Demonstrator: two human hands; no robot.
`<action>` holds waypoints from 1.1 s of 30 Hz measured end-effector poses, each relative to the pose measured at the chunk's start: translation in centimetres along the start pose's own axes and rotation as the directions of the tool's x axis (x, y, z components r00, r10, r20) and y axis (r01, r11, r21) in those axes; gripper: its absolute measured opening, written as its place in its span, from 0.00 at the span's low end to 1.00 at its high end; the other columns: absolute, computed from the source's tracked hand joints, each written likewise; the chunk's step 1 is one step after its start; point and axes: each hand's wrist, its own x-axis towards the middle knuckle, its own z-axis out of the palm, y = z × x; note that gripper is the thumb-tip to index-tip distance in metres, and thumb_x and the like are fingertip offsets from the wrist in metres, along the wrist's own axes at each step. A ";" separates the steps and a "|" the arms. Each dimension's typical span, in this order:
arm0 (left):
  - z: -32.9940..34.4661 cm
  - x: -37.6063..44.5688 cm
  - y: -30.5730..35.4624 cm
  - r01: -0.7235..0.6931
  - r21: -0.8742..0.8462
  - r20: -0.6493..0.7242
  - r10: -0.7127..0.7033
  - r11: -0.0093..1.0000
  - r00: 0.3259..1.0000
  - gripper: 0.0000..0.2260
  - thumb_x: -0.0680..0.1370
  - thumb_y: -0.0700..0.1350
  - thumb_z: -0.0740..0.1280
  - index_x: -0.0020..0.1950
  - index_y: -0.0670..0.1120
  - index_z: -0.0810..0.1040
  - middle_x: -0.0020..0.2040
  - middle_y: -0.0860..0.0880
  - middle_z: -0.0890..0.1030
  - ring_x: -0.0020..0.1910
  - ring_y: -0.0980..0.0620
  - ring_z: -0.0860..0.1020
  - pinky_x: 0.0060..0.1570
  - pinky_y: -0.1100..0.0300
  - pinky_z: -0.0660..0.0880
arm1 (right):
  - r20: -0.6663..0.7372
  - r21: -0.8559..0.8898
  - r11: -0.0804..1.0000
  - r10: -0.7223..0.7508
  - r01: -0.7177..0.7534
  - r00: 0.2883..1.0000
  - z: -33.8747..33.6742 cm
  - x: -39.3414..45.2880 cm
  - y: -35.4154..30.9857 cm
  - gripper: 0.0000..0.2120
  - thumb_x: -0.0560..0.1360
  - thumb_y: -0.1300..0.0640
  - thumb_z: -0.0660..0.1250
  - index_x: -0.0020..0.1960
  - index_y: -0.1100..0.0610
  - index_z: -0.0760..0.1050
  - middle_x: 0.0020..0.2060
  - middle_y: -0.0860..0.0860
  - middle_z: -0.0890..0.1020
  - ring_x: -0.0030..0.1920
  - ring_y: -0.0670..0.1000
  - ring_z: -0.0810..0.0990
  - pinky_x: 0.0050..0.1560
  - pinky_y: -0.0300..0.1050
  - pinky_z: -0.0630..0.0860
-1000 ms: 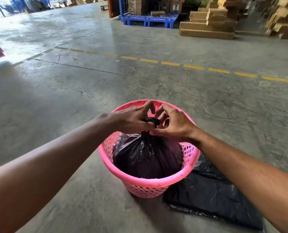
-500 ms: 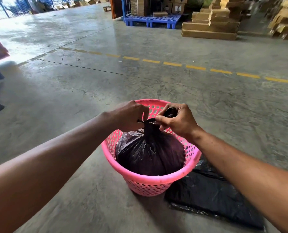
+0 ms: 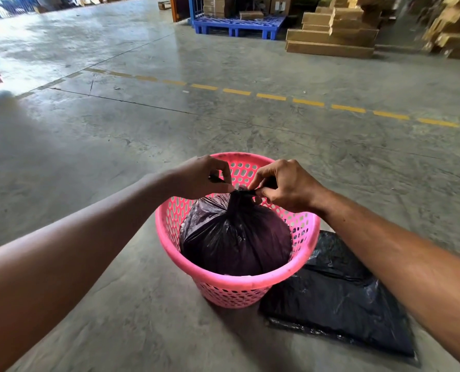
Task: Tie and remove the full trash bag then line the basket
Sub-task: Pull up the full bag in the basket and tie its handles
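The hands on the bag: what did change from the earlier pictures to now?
The left hand and right hand, pressed together over the knot a second ago, have pulled apart sideways, each pinching an end of the black bag neck. The bag still sits in the pink basket; the flat spare bag beside it has not moved.

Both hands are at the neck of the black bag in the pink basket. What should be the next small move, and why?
Probably pull the two ends apart to cinch the knot. The left hand and right hand each pinch a twisted end at the gathered neck of the full trash bag, which sits inside the pink basket. Lifting it out should wait until the knot is tight.
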 end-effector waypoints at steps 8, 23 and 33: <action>0.5 -0.6 -1.7 -0.031 0.350 0.046 0.016 0.936 0.999 0.11 0.73 0.48 0.75 0.35 0.47 0.76 0.28 0.56 0.72 0.29 0.59 0.72 0.32 0.68 0.64 | 0.137 -0.300 0.952 -0.018 0.058 0.990 0.9 -0.6 1.7 0.08 0.66 0.63 0.69 0.39 0.54 0.85 0.40 0.48 0.87 0.45 0.50 0.84 0.50 0.45 0.79; 5.9 -0.8 1.3 -0.009 0.472 0.067 -0.025 0.882 0.997 0.34 0.67 0.71 0.68 0.69 0.57 0.72 0.56 0.48 0.82 0.53 0.45 0.81 0.48 0.49 0.80 | -0.271 -0.134 0.795 0.545 -0.592 0.793 0.1 -4.5 5.0 0.21 0.76 0.41 0.63 0.65 0.50 0.70 0.61 0.60 0.79 0.58 0.64 0.80 0.55 0.54 0.75; 6.0 0.3 1.6 -0.031 0.284 -0.022 0.039 0.958 0.999 0.11 0.71 0.48 0.70 0.53 0.49 0.83 0.45 0.48 0.86 0.45 0.44 0.83 0.45 0.49 0.79 | -0.356 0.062 0.796 0.581 -0.602 0.732 1.8 -5.3 4.2 0.15 0.78 0.51 0.62 0.63 0.47 0.78 0.57 0.58 0.85 0.56 0.65 0.82 0.53 0.54 0.79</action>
